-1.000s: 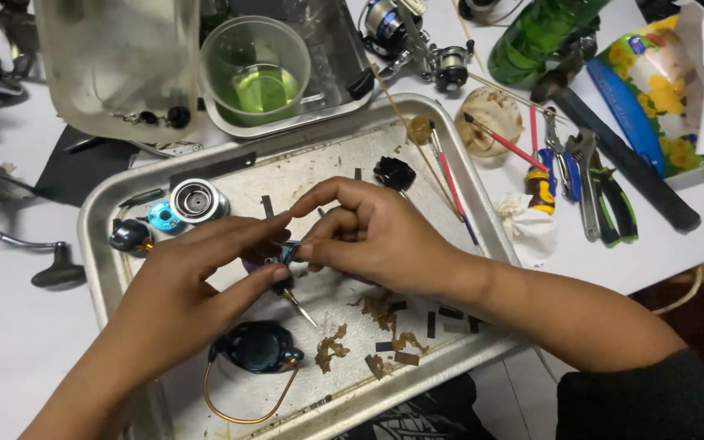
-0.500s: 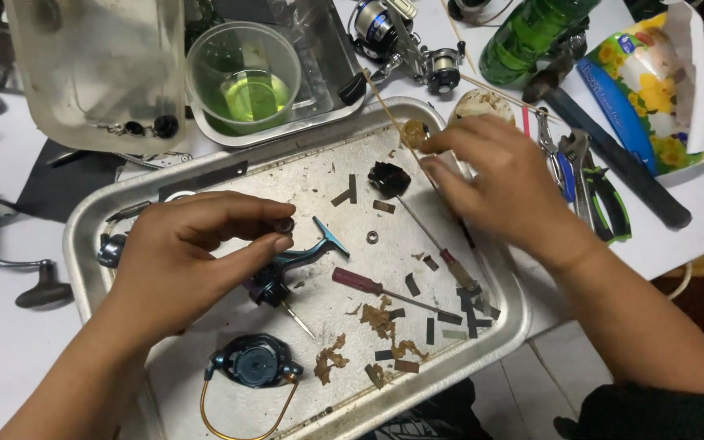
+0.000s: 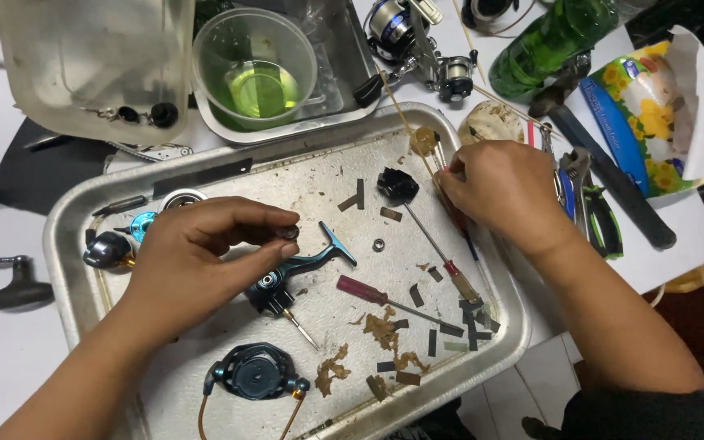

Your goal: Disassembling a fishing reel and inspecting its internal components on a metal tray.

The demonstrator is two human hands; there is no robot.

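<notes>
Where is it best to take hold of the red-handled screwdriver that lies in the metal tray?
Probably by its dark red handle, from above. The red-handled screwdriver lies flat in the metal tray, handle toward the left hand, thin shaft pointing toward the lower right. The handle is the thickest part and has bare tray around it; scraps crowd the tip.

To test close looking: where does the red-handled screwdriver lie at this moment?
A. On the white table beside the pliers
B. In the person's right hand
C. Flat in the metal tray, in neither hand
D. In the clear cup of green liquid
C: the red-handled screwdriver lies flat on the floor of the metal tray, apart from the left hand and the right hand.
</notes>
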